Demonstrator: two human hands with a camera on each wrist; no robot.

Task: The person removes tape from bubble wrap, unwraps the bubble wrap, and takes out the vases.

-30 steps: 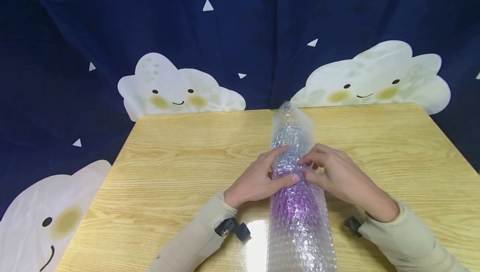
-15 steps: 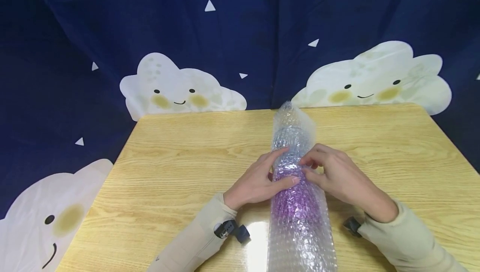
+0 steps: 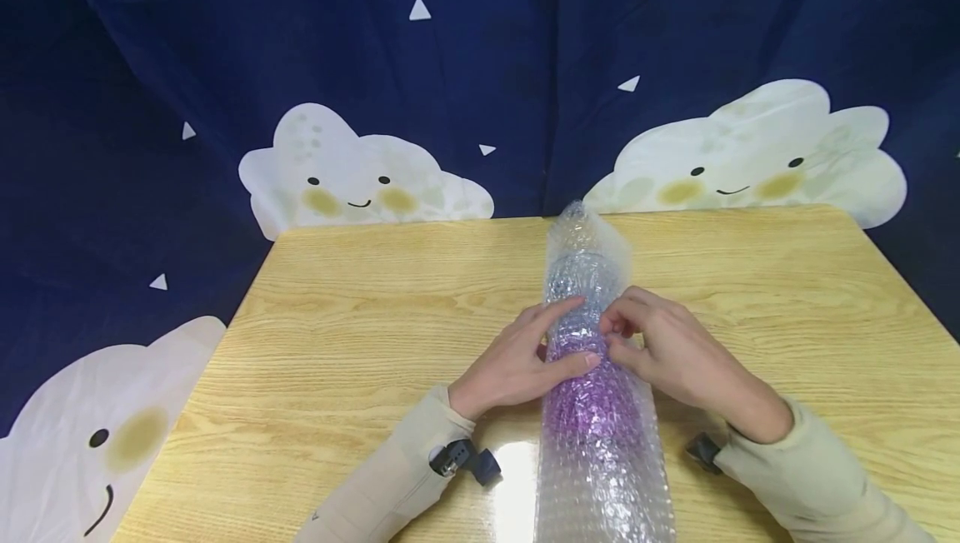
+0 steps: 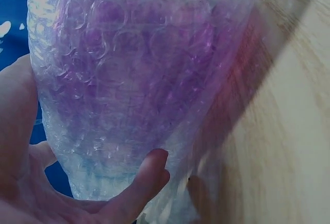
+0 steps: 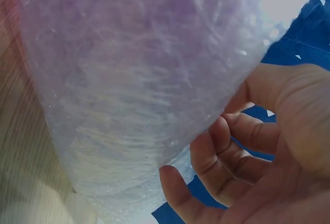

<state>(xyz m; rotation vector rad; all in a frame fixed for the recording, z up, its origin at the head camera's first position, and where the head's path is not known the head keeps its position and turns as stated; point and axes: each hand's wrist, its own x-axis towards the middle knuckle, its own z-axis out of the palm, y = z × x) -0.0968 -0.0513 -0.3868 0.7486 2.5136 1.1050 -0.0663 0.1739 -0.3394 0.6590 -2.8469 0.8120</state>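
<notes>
A tall bundle in clear bubble wrap [image 3: 596, 418] lies lengthwise on the table, purple in its lower half, pale blue above, narrowing to a yellowish tip. What is inside the wrap shows only as blurred colour. From the left side my left hand [image 3: 517, 360] holds the bundle's middle, thumb and index finger spread across its top. In the left wrist view the wrap [image 4: 129, 64] fills the space beside that hand [image 4: 31, 183]. My right hand [image 3: 675, 351], fingers curled, pinches at the wrap on the right side; its fingertips meet the wrap's edge in the right wrist view [image 5: 129, 80].
The wood-grain table [image 3: 375, 301] extends on both sides of the bundle. Behind it hangs a dark blue curtain [image 3: 450, 68] printed with clouds and triangles. A small dark device [image 3: 465, 457] is strapped at the left sleeve, another [image 3: 705, 451] at the right.
The right fingertips have curled in slightly at the wrap, and the left index finger has shifted a little to the right. The bundle stays in place.
</notes>
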